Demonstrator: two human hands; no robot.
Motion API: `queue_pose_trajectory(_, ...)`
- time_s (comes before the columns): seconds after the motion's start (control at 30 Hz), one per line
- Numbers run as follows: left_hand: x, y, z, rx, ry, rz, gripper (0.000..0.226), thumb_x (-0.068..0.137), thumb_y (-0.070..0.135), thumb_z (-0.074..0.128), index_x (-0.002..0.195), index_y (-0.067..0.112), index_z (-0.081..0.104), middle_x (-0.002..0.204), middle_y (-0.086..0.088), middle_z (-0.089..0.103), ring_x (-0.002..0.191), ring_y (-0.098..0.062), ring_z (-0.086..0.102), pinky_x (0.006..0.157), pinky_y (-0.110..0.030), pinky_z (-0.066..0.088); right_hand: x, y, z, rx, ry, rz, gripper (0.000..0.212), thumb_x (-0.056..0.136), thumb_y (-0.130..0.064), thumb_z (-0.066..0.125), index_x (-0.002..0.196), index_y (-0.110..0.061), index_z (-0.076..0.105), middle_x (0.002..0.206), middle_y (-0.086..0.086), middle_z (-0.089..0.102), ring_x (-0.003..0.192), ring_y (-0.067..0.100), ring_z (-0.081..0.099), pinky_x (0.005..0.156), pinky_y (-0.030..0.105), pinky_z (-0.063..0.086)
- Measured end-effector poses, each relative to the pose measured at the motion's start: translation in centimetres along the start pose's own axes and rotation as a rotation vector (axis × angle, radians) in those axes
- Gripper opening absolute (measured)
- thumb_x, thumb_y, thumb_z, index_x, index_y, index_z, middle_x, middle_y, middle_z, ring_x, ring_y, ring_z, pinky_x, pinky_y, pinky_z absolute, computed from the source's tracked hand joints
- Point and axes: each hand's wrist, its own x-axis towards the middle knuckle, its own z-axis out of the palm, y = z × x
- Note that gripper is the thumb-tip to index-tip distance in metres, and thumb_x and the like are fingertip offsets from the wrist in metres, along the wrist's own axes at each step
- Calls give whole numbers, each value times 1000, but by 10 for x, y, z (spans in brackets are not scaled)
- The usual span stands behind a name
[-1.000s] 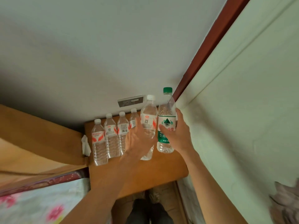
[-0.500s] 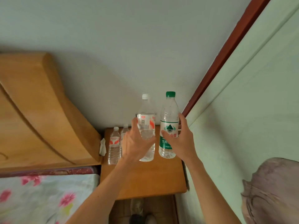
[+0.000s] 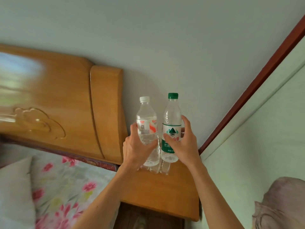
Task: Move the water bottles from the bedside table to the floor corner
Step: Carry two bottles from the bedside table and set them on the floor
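My left hand [image 3: 137,150] grips a clear bottle with a white cap and a red-and-white label [image 3: 146,123], held upright above the bedside table [image 3: 158,192]. My right hand [image 3: 184,144] grips a bottle with a green cap and green label [image 3: 171,128], also upright and lifted, side by side with the first. Behind and under my hands, the bottoms of other clear bottles [image 3: 160,168] show on the table top; the rest of them is hidden.
A carved wooden headboard [image 3: 66,104] stands to the left, with a floral bedsheet [image 3: 66,187] and a grey pillow [image 3: 14,192] below it. A pale green wall [image 3: 255,138] with a dark red strip [image 3: 257,78] closes the right side. Brownish cloth [image 3: 280,205] lies at lower right.
Both hands have lifted their bottles higher off the table. The view has swung so the headboard and bed fill the left, and the remaining bottles are now mostly hidden behind my hands.
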Motion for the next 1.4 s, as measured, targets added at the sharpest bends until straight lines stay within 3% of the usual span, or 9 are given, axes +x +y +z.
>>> queue_pose_trajectory(0.17, -15, -7, -49, -21, 79, -3, 64, 69, 34, 84, 118, 20, 45, 99, 11, 68, 75, 0, 67, 60, -15, 53, -8, -34, 25, 20, -100, -88, 83, 81, -29, 78, 148, -26, 28, 130, -5, 56, 91, -6, 56, 72, 6, 47)
queue_pose_trajectory(0.33, -32, -13, -97, -11, 200, -55, 63, 67, 31, 85, 116, 24, 45, 86, 24, 63, 72, 8, 65, 65, -22, 55, -15, -70, 56, 45, -178, -185, 82, 81, -31, 77, 147, -29, 28, 137, -3, 53, 107, 5, 54, 79, 15, 47)
queue_pose_trajectory(0.5, -49, -21, -146, 4, 309, -66, 67, 69, 30, 85, 122, 22, 45, 93, 22, 62, 69, 16, 60, 53, -4, 45, -31, -102, 92, 62, -273, -269, 81, 79, -36, 77, 146, -28, 31, 134, -7, 55, 107, 4, 56, 79, 14, 48)
queue_pose_trajectory(0.63, -67, -32, -184, 10, 381, -77, 67, 68, 29, 84, 123, 21, 46, 100, 10, 69, 76, 0, 67, 60, -11, 47, -52, -127, 121, 90, -350, -335, 79, 79, -34, 78, 144, -33, 32, 124, -14, 57, 95, -3, 59, 66, 7, 49)
queue_pose_trajectory(0.8, -106, -48, -236, 8, 472, -91, 71, 69, 27, 85, 128, 21, 46, 104, 12, 65, 80, -2, 63, 62, -6, 45, -91, -157, 157, 116, -427, -407, 76, 79, -38, 78, 138, -42, 31, 125, -10, 59, 106, 7, 62, 80, 23, 56)
queue_pose_trajectory(0.93, -147, -68, -280, 38, 564, -106, 73, 68, 31, 85, 129, 21, 45, 111, 8, 66, 88, -9, 65, 70, -21, 55, -135, -186, 181, 116, -485, -470, 87, 71, -57, 69, 145, -30, 31, 128, -10, 58, 103, 6, 62, 76, 19, 55)
queue_pose_trajectory(1.0, -170, -76, -303, 46, 599, -135, 75, 69, 32, 84, 131, 19, 44, 115, 1, 67, 93, -16, 67, 76, -29, 57, -160, -200, 194, 122, -514, -493, 84, 75, -51, 73, 145, -31, 30, 127, -10, 57, 103, 5, 61, 75, 16, 54)
queue_pose_trajectory(1.23, -269, -99, -390, 141, 723, -214, 70, 69, 33, 84, 126, 14, 48, 107, -1, 69, 80, -11, 61, 62, -8, 37, -259, -251, 244, 129, -589, -588, 84, 78, -37, 78, 146, -24, 31, 113, -17, 55, 83, -7, 59, 61, 4, 47)
queue_pose_trajectory(1.4, -340, -122, -446, 173, 835, -285, 70, 66, 40, 83, 123, 21, 47, 102, 4, 68, 87, -19, 66, 73, -35, 53, -330, -283, 284, 184, -683, -610, 83, 80, -30, 79, 145, -34, 28, 114, -8, 59, 87, 0, 63, 62, 10, 52)
